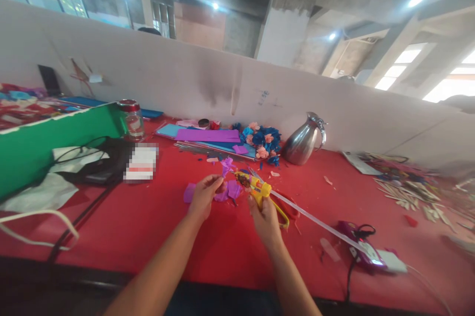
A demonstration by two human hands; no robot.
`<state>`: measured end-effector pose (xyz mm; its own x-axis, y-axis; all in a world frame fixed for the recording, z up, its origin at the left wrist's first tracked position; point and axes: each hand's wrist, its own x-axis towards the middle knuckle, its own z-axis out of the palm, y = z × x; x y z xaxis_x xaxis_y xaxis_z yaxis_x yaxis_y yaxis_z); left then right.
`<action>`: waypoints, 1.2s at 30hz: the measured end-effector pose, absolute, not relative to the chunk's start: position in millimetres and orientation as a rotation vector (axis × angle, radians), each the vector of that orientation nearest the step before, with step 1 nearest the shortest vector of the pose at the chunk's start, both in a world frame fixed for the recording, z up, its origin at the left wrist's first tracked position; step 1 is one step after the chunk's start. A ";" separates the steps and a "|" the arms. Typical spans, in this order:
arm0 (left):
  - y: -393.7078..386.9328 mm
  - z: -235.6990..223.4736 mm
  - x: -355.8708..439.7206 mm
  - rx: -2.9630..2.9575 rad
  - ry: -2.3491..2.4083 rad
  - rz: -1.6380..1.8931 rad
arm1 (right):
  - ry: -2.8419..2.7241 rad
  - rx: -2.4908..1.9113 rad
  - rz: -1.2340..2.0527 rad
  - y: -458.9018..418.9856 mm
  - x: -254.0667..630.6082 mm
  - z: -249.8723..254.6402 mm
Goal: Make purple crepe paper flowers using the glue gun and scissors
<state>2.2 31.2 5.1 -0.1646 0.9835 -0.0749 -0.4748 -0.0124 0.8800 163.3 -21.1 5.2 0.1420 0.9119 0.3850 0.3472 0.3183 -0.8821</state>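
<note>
My left hand (206,193) is closed in a pinch on a small purple paper flower (227,165), which sticks up above the fingertips. In my right hand (267,216) is a yellow hot glue gun (260,188), its browned nozzle pointing left, close beside the flower. A long clear glue stick (308,214) runs out of the gun's back toward the lower right. Purple paper pieces (233,190) lie on the red table just behind my left hand. Red-handled scissors (287,203) are partly hidden behind the glue gun.
Blue and pink paper flowers (262,140) sit at the back beside purple paper strips (208,135) and a steel jug (303,140). A purple power strip (361,247) with cables lies right. Left are a green box (67,143), a red-lidded jar (132,120) and a black bag (107,158).
</note>
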 end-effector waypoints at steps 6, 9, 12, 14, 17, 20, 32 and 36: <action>30.6 6.1 3.6 0.711 0.974 1.493 | -1.509 -1.311 0.621 -19.6 158.0 9.8; 30.4 6.7 3.8 0.704 0.986 1.482 | -1.540 -1.324 0.626 -20.2 157.0 12.0; 30.3 6.8 3.3 0.697 0.984 1.480 | -1.540 -1.354 0.600 -20.8 157.5 11.4; 30.3 6.6 2.9 0.708 0.980 1.479 | -1.543 -1.374 0.575 -20.7 158.4 10.5; 30.1 5.7 2.3 0.735 0.973 1.479 | -1.545 -1.386 0.554 -19.2 159.9 10.2; 29.9 5.6 2.1 0.751 0.968 1.476 | -1.524 -1.379 0.549 -18.3 160.4 10.2; 27.8 9.5 1.3 0.756 0.957 1.437 | -1.520 -1.349 0.543 -18.4 160.0 12.7; 28.9 7.3 0.5 0.783 0.975 1.441 | -1.464 -1.336 0.579 -20.3 163.7 15.6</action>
